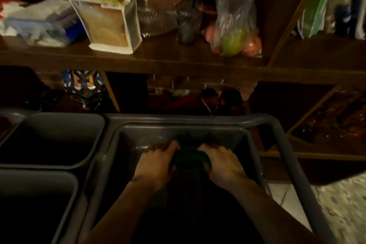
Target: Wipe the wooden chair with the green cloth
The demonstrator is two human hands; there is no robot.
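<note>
Hands are both clenching the green cloth (pixel 190 157) inside the grey tub (pixel 257 144): your left hand (pixel 156 161) and right hand (pixel 222 161) are gripping opposite ends, its long axis running left-right between them.

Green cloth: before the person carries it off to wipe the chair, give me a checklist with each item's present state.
1. Left hand grips the cloth: ok.
2. Right hand grips the cloth: ok.
3. Cloth held over the grey tub: ok.
4. Cloth wet or wrung out: cannot tell, too dark.
5. Wooden chair in view: not ok, only the shelf and the tubs show.
6. Cloth clear of the tub's wall: cannot tell.
</note>
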